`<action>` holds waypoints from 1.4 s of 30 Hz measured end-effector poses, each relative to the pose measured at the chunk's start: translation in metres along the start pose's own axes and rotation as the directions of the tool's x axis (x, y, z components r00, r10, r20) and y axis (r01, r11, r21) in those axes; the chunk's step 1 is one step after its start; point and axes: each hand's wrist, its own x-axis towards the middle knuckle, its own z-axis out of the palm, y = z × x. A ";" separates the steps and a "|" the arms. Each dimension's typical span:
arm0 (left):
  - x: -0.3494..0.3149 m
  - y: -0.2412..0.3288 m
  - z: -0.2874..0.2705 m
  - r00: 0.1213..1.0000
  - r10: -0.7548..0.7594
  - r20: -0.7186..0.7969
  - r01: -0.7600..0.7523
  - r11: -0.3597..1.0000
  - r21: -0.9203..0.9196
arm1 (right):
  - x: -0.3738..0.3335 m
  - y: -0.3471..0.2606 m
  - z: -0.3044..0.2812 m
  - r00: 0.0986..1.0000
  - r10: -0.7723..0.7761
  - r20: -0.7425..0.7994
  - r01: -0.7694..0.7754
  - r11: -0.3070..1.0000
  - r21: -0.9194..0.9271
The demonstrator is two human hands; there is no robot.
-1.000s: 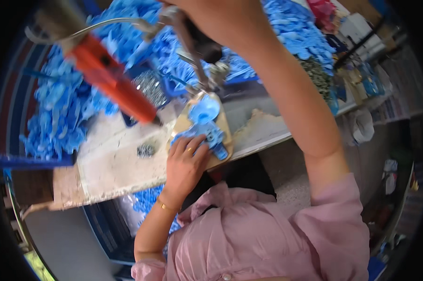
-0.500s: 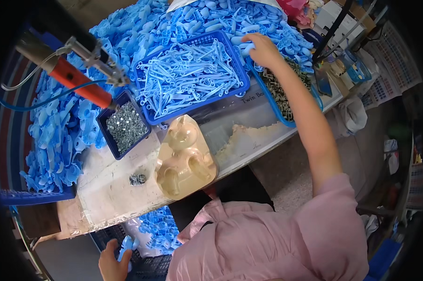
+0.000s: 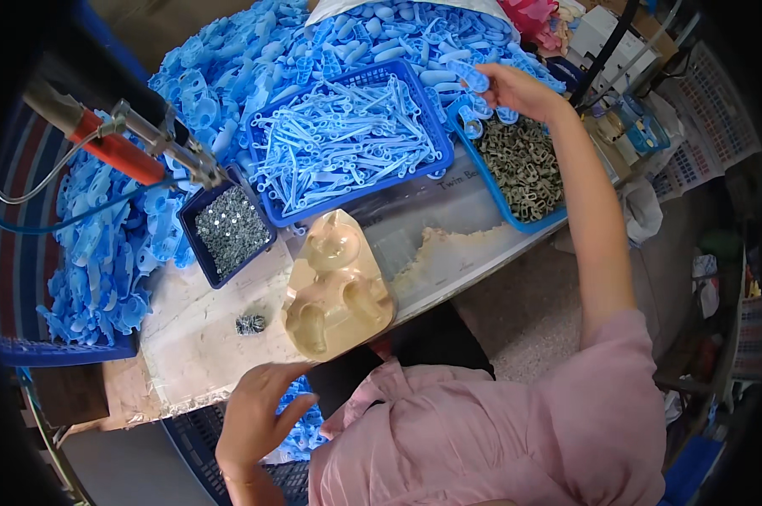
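At the far right of the worktable, my right hand (image 3: 522, 91) is closed on a light-blue molded plastic part (image 3: 468, 76). It hovers by the big heap of blue plastic parts (image 3: 216, 63), over the end of a blue tray (image 3: 539, 224) of small brownish-green metal clips (image 3: 524, 169). My left hand (image 3: 258, 413) holds nothing, its fingers extended and thumb apart, near the table's front edge. Beside its fingertips stands a tan molded fixture (image 3: 334, 291) with several rounded hollows. Below that hand, a dark blue crate (image 3: 197, 451) contains more blue parts (image 3: 301, 428).
A blue basket (image 3: 271, 211) of thin light-blue link pieces fills the table's middle. Left of it are a small bin (image 3: 219, 281) of shiny metal bits and a red-and-metal pneumatic tool (image 3: 119, 148) with hoses. A small dark metallic cluster (image 3: 250, 324) lies on the tabletop.
My left hand has let go of a blue part at the crate and risen toward the table edge. My right hand has drawn back right from the heap with a blue part.
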 end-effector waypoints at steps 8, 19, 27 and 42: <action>0.107 0.035 0.045 0.822 0.467 -0.325 -0.406 0.882 0.240 | -0.080 -0.039 0.106 0.759 0.152 0.634 -0.262 0.962 0.083; 0.104 0.016 0.077 0.772 0.473 -0.425 -0.475 0.873 0.109 | -0.104 -0.053 0.110 0.892 0.114 0.438 -0.144 0.989 0.035; 0.087 0.012 0.077 0.827 0.277 -0.490 -0.308 0.951 0.019 | -0.017 0.081 -0.081 0.802 -0.275 -0.530 -0.238 0.666 -0.707; 0.085 0.017 0.082 0.856 0.215 -0.470 -0.256 0.966 -0.024 | 0.094 0.026 0.012 0.799 -0.430 -0.420 -0.194 0.477 -0.857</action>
